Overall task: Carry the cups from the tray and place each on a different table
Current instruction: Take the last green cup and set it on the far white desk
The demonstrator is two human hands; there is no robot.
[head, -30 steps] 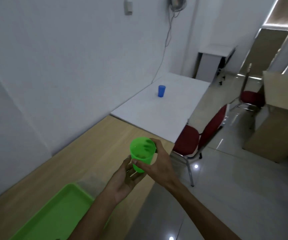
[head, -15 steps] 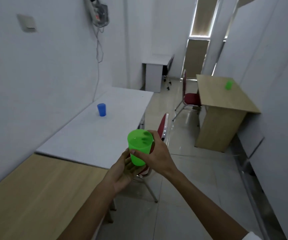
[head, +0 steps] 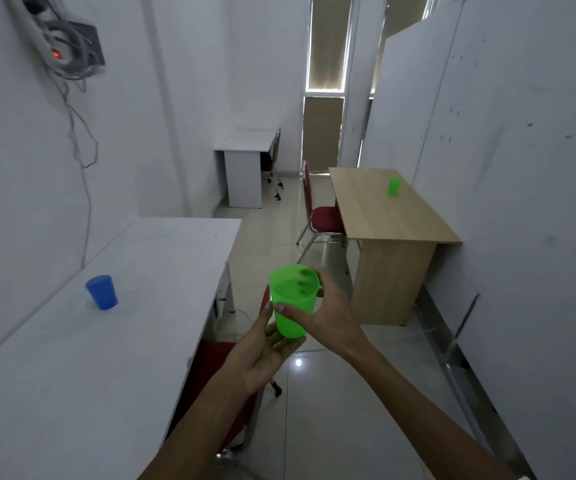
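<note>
I hold a bright green cup (head: 291, 301) upright in front of me, above the aisle floor. My right hand (head: 328, 317) wraps its side, thumb on the near wall and fingers behind. My left hand (head: 266, 351) cups its base from below, palm up. A blue cup (head: 102, 292) stands upside down on the white table (head: 72, 358) at the left. A second green cup (head: 393, 186) stands on the wooden table (head: 383, 209) at the right, by the wall. The tray is out of view.
A small white desk (head: 245, 147) stands at the far end of the aisle, with a wheeled chair beside it. One red chair (head: 321, 213) sits at the wooden table, another (head: 217, 372) is tucked under the white table. Cables hang down the left wall.
The view has swung right and moved forward: the wooden table with the tray dropped out of sight and the white table and right wooden table came closer. Both hands keep the same hold on the cup.
</note>
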